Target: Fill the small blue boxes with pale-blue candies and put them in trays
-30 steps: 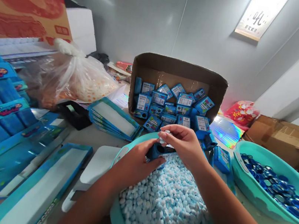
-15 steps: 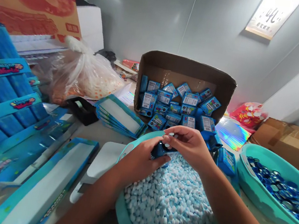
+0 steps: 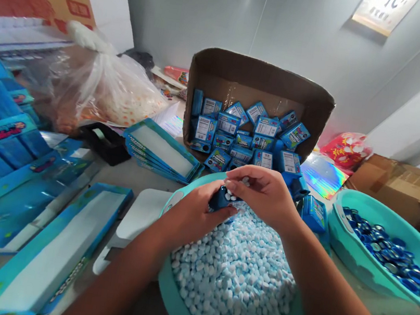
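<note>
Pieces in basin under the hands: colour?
The pieces are white and pale blue; clearest in the head view.

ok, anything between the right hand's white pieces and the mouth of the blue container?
Nothing visible. The right hand holds white pieces right by the mouth of the blue container in the left hand; the opening is partly hidden.

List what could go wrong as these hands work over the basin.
1. White pieces at the mouth of the small blue container in the left hand might spill as the right hand crowds it.
2. Blue packs heaped at the carton's open front might slide out if knocked.
</note>
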Demonstrator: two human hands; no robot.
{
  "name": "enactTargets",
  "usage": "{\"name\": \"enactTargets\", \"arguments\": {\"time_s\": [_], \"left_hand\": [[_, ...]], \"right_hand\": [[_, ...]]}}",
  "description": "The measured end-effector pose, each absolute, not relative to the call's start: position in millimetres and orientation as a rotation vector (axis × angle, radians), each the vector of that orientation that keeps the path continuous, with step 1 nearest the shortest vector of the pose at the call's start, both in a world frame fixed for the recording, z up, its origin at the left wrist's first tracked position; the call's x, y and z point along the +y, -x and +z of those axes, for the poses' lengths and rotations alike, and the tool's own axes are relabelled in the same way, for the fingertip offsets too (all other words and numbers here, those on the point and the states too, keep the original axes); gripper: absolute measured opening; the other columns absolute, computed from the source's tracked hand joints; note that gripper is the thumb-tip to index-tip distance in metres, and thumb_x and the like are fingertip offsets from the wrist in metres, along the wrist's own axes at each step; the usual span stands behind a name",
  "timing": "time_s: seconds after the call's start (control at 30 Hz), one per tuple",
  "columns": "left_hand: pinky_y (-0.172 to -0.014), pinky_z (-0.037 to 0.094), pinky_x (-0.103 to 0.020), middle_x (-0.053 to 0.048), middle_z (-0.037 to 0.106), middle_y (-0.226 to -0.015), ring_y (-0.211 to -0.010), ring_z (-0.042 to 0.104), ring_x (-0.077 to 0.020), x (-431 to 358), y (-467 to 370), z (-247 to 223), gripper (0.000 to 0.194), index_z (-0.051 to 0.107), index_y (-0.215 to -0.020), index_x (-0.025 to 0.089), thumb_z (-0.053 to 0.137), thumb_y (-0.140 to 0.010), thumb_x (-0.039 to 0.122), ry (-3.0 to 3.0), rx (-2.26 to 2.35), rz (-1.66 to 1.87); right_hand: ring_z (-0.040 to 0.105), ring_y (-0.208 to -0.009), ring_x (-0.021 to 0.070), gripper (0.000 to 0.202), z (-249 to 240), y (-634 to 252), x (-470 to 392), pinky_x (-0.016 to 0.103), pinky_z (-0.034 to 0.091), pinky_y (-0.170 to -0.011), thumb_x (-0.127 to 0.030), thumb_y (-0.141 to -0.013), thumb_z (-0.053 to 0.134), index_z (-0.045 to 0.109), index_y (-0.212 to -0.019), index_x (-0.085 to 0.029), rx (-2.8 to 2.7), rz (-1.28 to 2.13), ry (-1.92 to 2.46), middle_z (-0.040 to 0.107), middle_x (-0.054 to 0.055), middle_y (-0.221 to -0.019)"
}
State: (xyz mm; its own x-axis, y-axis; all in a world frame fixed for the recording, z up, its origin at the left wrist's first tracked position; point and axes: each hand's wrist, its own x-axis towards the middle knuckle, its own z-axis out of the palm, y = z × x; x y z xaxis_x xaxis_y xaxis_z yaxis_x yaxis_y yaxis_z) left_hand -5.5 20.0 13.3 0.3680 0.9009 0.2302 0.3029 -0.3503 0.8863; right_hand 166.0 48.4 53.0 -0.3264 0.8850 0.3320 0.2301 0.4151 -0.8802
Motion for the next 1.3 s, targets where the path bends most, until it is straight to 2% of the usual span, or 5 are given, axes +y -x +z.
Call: {"name": "enactTargets", "arguments": {"time_s": [0.17, 0.43, 0.67, 1.03, 1.3], "left_hand": [[-0.094, 0.05, -0.033, -0.001, 0.065, -0.132, -0.115, 0.063, -0.0232, 20.3, 6.2, 11.3, 0.047, 0.056, -0.134, 0.026, 0.066, -0.089, 0.037, -1.829, 1.099, 0.958], [-0.098, 0.05, -0.036, -0.001, 0.066, -0.13, -0.115, 0.063, -0.0236, 21.9, 3.0, 6.3, 0.054, 0.053, -0.138, 0.027, 0.069, -0.087, 0.037, -1.786, 1.089, 0.979], [-0.095, 0.051, -0.036, -0.002, 0.068, -0.122, -0.111, 0.064, -0.0237, 22.0, 3.9, 6.5, 0.045, 0.058, -0.13, 0.025, 0.069, -0.087, 0.036, -1.799, 1.08, 0.982], [-0.091, 0.05, -0.033, -0.001, 0.069, -0.116, -0.106, 0.064, -0.0215, 22.6, 4.6, 8.3, 0.038, 0.06, -0.123, 0.024, 0.068, -0.088, 0.035, -1.849, 1.087, 0.977], [-0.104, 0.047, -0.038, -0.003, 0.063, -0.134, -0.123, 0.059, -0.0243, 21.2, 7.1, 8.6, 0.052, 0.053, -0.136, 0.026, 0.066, -0.088, 0.044, -1.811, 1.091, 0.951]], "right_hand": [[0.067, -0.074, 0.0137, 0.02, 55.1, -165.4, 46.9, 0.025, 0.057, -0.065, -0.035, -0.09, 0.065, 0.074, -0.089, -0.017, -1.764, 1.001, 0.849, 0.074, 0.004, -0.082], [0.062, -0.072, 0.0114, 0.028, 62.6, -164.9, 41.0, 0.022, 0.047, -0.059, -0.037, -0.095, 0.059, 0.072, -0.084, -0.016, -1.922, 0.826, 0.85, 0.071, 0.004, -0.079], [0.06, -0.077, 0.0127, 0.03, 62.7, -165.4, 40.3, 0.023, 0.046, -0.063, -0.038, -0.098, 0.056, 0.069, -0.082, -0.016, -1.991, 0.82, 0.802, 0.067, 0.004, -0.082], [0.065, -0.085, 0.0147, 0.027, 62.3, -166.8, 39.8, 0.026, 0.05, -0.071, -0.038, -0.1, 0.053, 0.071, -0.096, -0.017, -2.016, 0.779, 0.786, 0.071, 0.005, -0.092], [0.055, -0.073, 0.0137, 0.026, 65.2, -183.2, 52.3, 0.028, 0.042, -0.066, -0.031, -0.096, 0.057, 0.066, -0.076, -0.018, -2.072, 0.341, 1.112, 0.061, 0.002, -0.077]]}}
